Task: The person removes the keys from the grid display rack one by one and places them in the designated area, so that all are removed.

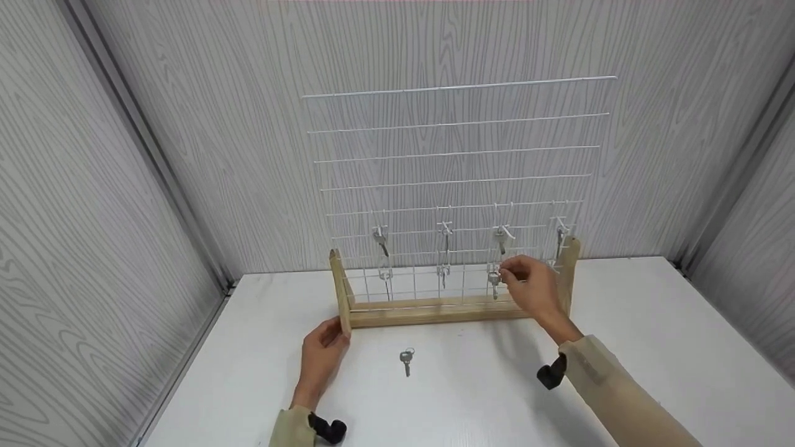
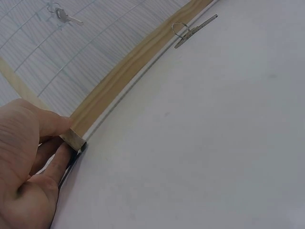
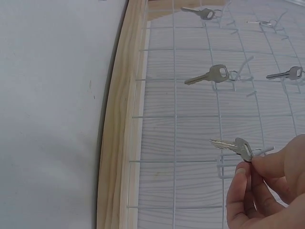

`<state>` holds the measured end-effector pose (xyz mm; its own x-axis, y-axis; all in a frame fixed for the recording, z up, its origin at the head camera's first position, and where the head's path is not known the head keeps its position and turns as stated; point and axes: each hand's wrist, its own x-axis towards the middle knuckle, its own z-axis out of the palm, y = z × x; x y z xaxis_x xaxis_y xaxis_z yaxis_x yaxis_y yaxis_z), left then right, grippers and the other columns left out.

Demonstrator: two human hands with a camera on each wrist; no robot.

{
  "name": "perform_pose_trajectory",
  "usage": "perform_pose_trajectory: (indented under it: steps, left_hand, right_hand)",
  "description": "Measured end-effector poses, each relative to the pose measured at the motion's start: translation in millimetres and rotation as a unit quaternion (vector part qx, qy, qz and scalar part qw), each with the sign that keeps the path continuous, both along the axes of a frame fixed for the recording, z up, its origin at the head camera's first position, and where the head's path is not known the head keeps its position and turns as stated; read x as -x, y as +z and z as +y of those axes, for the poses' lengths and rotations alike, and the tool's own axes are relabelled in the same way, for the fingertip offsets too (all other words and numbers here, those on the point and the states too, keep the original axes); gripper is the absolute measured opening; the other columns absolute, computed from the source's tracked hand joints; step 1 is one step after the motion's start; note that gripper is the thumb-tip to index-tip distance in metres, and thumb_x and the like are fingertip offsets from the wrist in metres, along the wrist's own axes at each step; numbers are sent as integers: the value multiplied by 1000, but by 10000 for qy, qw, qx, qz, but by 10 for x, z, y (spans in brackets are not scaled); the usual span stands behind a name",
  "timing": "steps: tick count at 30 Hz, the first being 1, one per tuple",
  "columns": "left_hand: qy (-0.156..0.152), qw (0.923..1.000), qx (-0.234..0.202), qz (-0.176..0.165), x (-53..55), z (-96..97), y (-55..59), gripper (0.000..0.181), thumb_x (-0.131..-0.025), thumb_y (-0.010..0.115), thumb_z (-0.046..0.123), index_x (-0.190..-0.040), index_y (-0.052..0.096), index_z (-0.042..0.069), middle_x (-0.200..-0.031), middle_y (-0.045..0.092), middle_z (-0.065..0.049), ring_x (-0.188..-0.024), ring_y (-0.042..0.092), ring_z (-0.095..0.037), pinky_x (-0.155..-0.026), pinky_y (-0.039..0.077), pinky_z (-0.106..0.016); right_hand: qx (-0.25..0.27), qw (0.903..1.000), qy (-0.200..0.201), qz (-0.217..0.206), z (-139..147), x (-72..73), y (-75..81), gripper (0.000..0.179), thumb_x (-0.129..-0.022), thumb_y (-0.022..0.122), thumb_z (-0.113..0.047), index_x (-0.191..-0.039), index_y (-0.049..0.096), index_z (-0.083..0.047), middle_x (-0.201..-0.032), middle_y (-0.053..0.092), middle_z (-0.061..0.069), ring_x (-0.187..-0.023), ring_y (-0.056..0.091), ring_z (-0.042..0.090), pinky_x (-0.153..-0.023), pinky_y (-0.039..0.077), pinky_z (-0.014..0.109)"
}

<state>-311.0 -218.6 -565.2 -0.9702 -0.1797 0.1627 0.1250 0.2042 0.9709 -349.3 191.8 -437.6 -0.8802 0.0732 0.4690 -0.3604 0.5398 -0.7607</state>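
Observation:
A white wire grid rack stands upright in a wooden base. My left hand grips the front end of the base's left wooden side piece, thumb and fingers on either face of it. My right hand is at the lower row of hooks, pinching a silver key by its head and ring. In the right wrist view that ring lies around a white hook, the blade pointing down the grid. Another key with a ring lies on the table before the base.
Several more keys hang from hooks on the grid, among them an upper-row key and a lower-left key. The white table is enclosed by grey wood-grain panels at the back and sides.

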Motion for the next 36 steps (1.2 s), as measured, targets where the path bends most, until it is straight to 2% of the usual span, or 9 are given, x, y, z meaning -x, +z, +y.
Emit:
perform_pose_trajectory:
  steps: [8,28,36]
  left_hand:
    - [-35,10000,9,77,23,-18,-11,44,-101,69,3,-144,62,-1,-144,65,-23,-138,61,-38,-111,57,-34]
    - [-74,9999,-100,98,8,-9,5,43,-101,68,3,-143,63,-1,-143,66,-22,-137,62,-37,-108,57,-29]
    - [-92,9999,-102,88,-3,-5,1,45,-101,68,0,-145,61,-3,-146,63,-25,-140,59,-40,-112,55,-30]
  right_hand:
    - [-113,9999,3,-75,12,-44,25,8,-98,72,-3,-100,80,-2,-93,80,15,-78,69,13,-67,51,13]
    - [-60,9998,206,-16,25,-211,67,6,-97,74,-1,-98,79,-4,-91,80,13,-74,68,13,-64,53,15]
    - [163,9990,410,-88,-48,-287,77,7,-96,73,-1,-99,79,-3,-91,80,13,-71,69,13,-62,56,16]
